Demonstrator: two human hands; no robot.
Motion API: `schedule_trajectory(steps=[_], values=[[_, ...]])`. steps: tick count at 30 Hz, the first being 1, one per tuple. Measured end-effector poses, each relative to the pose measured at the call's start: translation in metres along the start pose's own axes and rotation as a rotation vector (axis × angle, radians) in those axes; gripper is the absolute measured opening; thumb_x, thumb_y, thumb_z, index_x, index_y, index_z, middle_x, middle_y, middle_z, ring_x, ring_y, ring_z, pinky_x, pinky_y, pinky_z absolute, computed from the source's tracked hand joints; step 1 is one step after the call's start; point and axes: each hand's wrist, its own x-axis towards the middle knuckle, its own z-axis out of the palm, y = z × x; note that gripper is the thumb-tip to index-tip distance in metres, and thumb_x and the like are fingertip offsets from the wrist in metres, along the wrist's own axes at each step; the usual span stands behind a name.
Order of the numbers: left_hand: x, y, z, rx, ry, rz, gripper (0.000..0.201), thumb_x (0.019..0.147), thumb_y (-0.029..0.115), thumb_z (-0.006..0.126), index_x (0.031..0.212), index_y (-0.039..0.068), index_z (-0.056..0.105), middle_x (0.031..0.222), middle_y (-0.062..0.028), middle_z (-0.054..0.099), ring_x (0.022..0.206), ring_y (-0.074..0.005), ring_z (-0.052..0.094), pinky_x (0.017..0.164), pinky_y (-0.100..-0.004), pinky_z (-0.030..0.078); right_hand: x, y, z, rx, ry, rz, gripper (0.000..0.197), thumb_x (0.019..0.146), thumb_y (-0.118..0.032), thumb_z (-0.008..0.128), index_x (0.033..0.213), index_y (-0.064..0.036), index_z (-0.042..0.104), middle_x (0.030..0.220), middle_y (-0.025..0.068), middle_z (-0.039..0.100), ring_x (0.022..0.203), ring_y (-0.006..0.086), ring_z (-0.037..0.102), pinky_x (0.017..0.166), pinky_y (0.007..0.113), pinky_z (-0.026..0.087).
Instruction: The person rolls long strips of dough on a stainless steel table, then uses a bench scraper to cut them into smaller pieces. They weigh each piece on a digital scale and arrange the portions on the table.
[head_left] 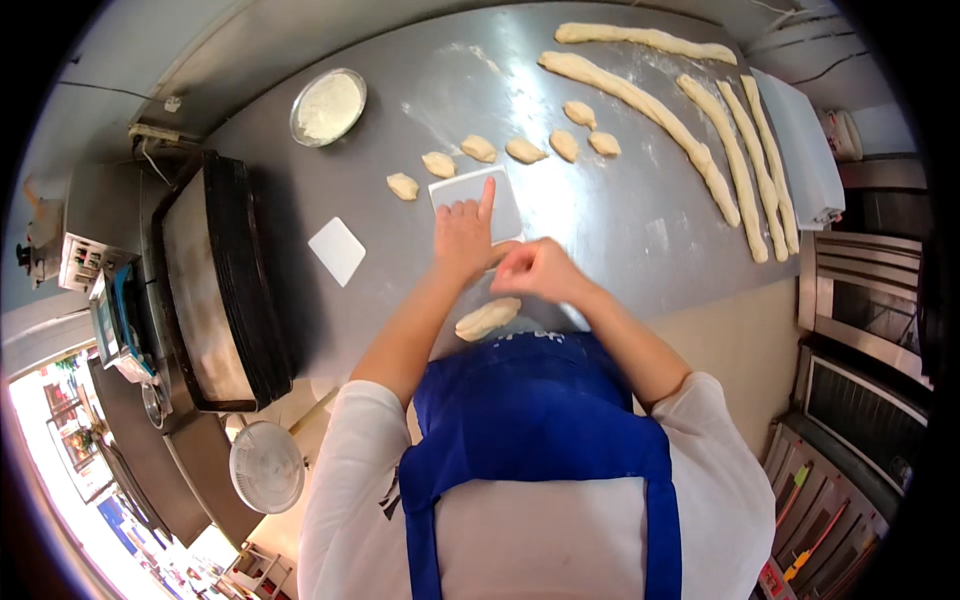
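My left hand [463, 238] lies over a white square-edged device with a grey plate, which looks like a kitchen scale [507, 195]. Its index finger stretches across the plate, the other fingers rest lower down, and the thumb points toward my right hand. Close beside it, my right hand [542, 270] is curled closed; whatever its fingers hold, if anything, is hidden. Just below both hands, a longer lump of dough [488, 318] lies near the table edge by my apron. Beyond the scale, small dough pieces [525, 150] sit in a loose row, several in all.
Long dough ropes [650, 120] lie on the steel table [620, 230] at the far right. A bowl of flour [330, 106] stands at the far left. Nearer, there is a white scraper [338, 251]. Stacked dark baking trays [215, 290] border the table's left side.
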Motion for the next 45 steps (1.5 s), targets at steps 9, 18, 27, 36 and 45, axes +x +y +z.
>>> schedule_trajectory(steps=[9,18,27,36,45], values=[[-0.081,0.000,0.037,-0.407,-0.263,0.122,0.079,0.072,0.044,0.084,0.136,0.011,0.050,0.118,-0.0113,0.061,0.111,-0.0325,0.059,0.092,-0.0489,0.046,-0.017,0.120,-0.007,-0.332,0.063,0.252,0.031,0.091,-0.028,0.059,0.088,-0.0019,0.077,0.080,0.0198,0.072,0.074,0.0322,0.070,0.073,0.041,0.055],[-0.139,-0.004,0.077,-0.346,-0.172,0.076,0.045,0.075,0.035,0.081,0.107,0.012,0.059,0.103,-0.0101,0.059,0.101,-0.0326,0.059,0.084,-0.0466,0.048,-0.008,0.105,0.040,-0.703,0.201,-0.244,0.015,0.079,-0.017,0.071,0.076,-0.0033,0.067,0.085,0.0149,0.068,0.084,0.0366,0.065,0.080,0.044,0.052],[-0.139,-0.002,0.085,-0.478,-0.064,0.036,0.044,0.077,0.028,0.080,0.113,0.010,0.061,0.109,-0.0105,0.061,0.108,-0.0331,0.055,0.093,-0.0459,0.044,0.070,0.028,0.001,-0.596,0.281,-0.278,0.011,0.086,-0.014,0.068,0.094,-0.0060,0.068,0.088,0.0106,0.067,0.093,0.0312,0.063,0.077,0.041,0.053],[-0.129,0.007,0.075,-0.453,-0.158,-0.004,0.051,0.073,0.030,0.084,0.111,0.011,0.058,0.107,-0.0110,0.057,0.103,-0.0345,0.053,0.090,-0.0477,0.043,0.120,0.051,-0.028,-0.849,0.146,-0.601,0.027,0.084,-0.023,0.072,0.106,-0.0091,0.068,0.100,0.0102,0.068,0.098,0.0322,0.062,0.086,0.045,0.050],[-0.126,0.016,0.081,-0.393,-0.193,-0.106,0.050,0.071,0.029,0.085,0.110,0.014,0.058,0.108,-0.0086,0.055,0.108,-0.0314,0.053,0.093,-0.0480,0.044,0.200,0.057,-0.158,-1.116,0.641,-0.248,0.022,0.089,-0.023,0.067,0.101,-0.0043,0.070,0.096,0.0154,0.070,0.094,0.0365,0.064,0.085,0.046,0.051]])
